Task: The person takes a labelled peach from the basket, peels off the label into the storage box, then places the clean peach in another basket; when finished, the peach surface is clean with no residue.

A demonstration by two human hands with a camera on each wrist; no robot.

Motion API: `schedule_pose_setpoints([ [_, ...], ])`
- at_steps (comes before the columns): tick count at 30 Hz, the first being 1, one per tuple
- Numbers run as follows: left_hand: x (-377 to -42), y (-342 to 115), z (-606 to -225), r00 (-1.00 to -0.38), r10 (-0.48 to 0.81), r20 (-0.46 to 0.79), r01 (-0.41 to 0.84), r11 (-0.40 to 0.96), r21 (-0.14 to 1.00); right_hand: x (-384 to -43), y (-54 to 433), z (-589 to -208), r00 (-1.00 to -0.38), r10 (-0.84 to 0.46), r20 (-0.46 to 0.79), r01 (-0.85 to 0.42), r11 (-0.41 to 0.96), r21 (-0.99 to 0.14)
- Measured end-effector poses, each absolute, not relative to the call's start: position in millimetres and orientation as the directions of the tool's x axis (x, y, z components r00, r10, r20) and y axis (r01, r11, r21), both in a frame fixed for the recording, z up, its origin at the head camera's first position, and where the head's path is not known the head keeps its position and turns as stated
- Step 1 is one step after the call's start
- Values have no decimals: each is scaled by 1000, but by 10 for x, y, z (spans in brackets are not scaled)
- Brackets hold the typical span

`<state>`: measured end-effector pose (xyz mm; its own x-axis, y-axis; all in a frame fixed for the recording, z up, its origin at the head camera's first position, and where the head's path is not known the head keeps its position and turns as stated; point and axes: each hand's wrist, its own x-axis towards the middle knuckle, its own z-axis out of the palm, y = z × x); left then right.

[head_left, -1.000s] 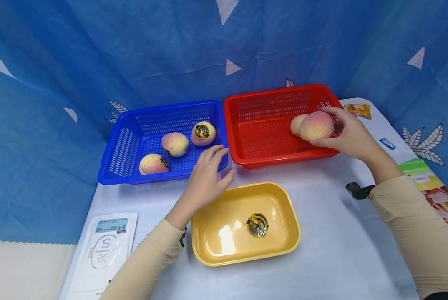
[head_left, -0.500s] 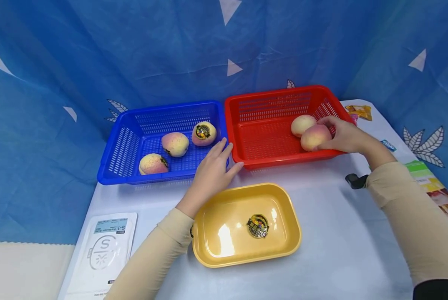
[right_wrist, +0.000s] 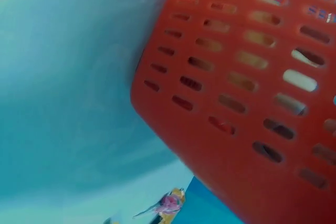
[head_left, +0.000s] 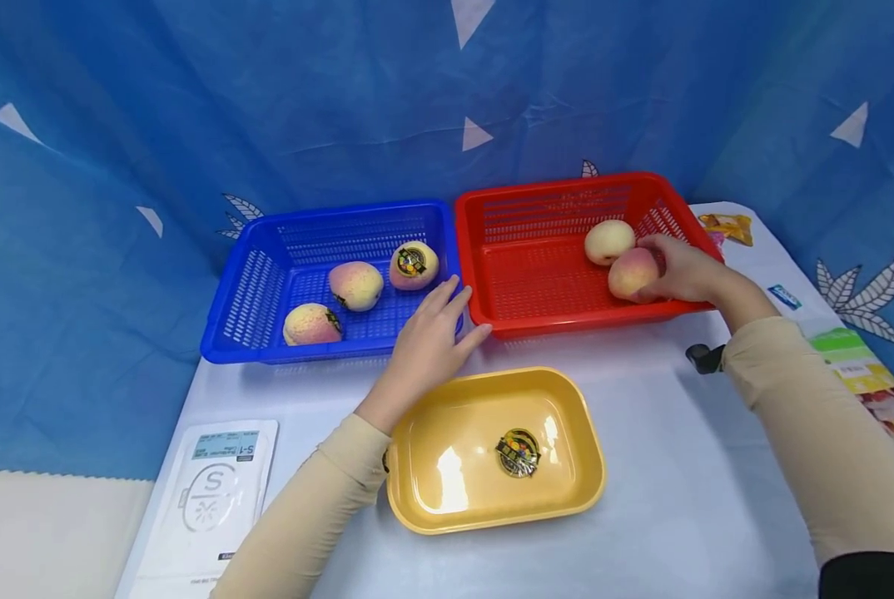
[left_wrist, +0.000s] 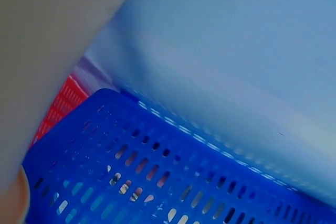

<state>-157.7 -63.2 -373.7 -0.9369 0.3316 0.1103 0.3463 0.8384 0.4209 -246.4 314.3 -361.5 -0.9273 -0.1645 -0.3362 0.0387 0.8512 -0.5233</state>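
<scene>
My right hand (head_left: 682,268) reaches over the right side of the red basket (head_left: 537,320) and holds a pink-and-yellow peach (head_left: 633,274) down inside it. Behind that fruit lies a paler peach (head_left: 608,241). My left hand (head_left: 430,337) has its fingers extended at the front right corner of the blue basket (head_left: 327,351), close to where the two baskets meet. Inside the blue basket rest three peaches, one of them a peach with a black round sticker (head_left: 414,266). The left wrist view shows the blue basket's slotted wall (left_wrist: 173,166); the right wrist view shows the red one's (right_wrist: 226,93).
In front of the baskets stands a yellow tray (head_left: 492,522) with a round black sticker on its bottom. A white pouch (head_left: 211,507) lies at the left. Snack wrappers (head_left: 727,227) and a colourful packet (head_left: 874,387) lie along the right edge. A blue curtain hangs behind.
My right hand has lowered the peach into the red basket, bringing the paler one behind it into fuller view. My left hand has shifted slightly right along the blue basket's corner.
</scene>
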Motion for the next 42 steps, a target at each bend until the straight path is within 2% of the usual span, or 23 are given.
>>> schedule_pose_setpoints([
  [10, -1386, -938, -3547, -942, 292, 165, 335, 819, 465, -2368, 2972, -3506, -968, -170, -182, -50, 849, -525],
  [18, -1279, -1649, -3403, -984, 115, 132, 165, 862, 479, -2198, 2418, -3293, -958, -286, -6, -227, 773, -593],
  [24, -1231, -2149, -3393, -998, -17, 58, 12, 882, 471, -2163, 1841, -3188, -899, -437, 38, -373, 717, -589],
  [30, -1221, -2530, -3432, -996, -84, 0, -75, 890, 449, -2186, 1149, -3116, -829, -559, -17, -454, 690, -564],
  [42, -1249, -2754, -3490, -970, -204, -136, -243, 873, 423, -2332, -31, -3312, -670, -740, -63, -538, 542, -646],
])
